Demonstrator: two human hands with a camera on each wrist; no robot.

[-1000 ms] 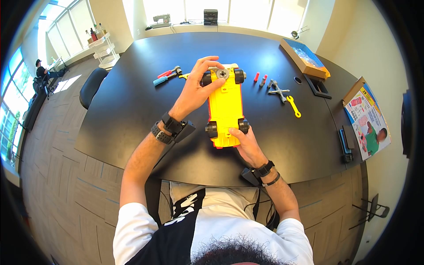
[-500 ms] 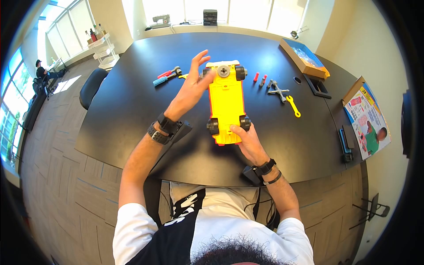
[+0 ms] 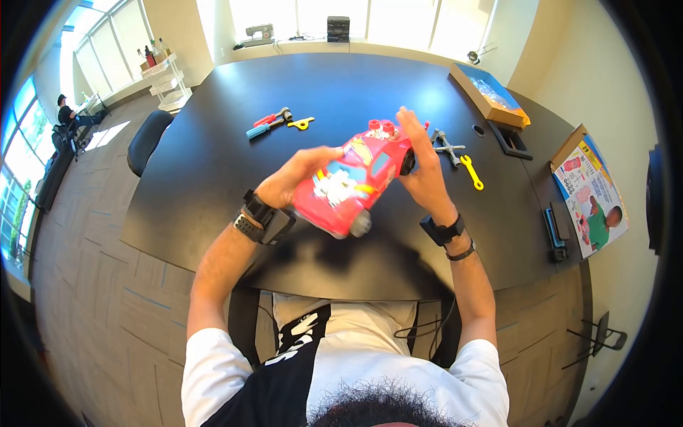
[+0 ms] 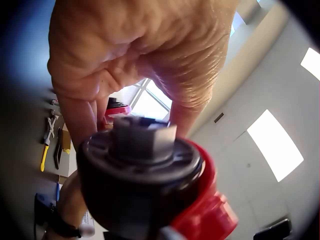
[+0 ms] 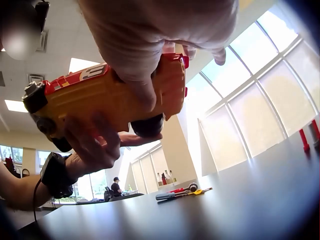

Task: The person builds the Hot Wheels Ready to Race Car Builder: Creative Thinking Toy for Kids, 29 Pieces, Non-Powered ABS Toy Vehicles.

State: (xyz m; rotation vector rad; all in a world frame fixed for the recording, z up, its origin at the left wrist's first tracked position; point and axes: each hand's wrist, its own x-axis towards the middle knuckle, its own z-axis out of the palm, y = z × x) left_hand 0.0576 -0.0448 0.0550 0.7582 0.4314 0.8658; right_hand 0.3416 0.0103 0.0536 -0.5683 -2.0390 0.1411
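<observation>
A red toy car (image 3: 356, 178) with a yellow underside (image 5: 120, 100) is held tilted above the table, its red top facing up in the head view. My left hand (image 3: 302, 171) grips one side near the windshield, its thumb on top and fingers on the underside. At the other end, my right hand (image 3: 425, 171) holds the car beside a black wheel (image 3: 408, 162); its thumb lies on the underside and some fingers extend past the body. A black wheel with a grey hex nut (image 4: 145, 145) shows close below my left hand (image 4: 140, 55) in the left wrist view.
Toy tools lie beyond the car: a blue screwdriver (image 3: 260, 130), a hammer (image 3: 284, 114), a small yellow piece (image 3: 302, 124), a grey cross wrench (image 3: 448, 146) and a yellow wrench (image 3: 472, 173). An open box (image 3: 487, 103) stands back right, a picture box (image 3: 594, 196) at the right edge.
The car has turned from yellow underside up to red top up and slants to the lower left. My left hand has come onto its side; my right hand has moved up to the far end.
</observation>
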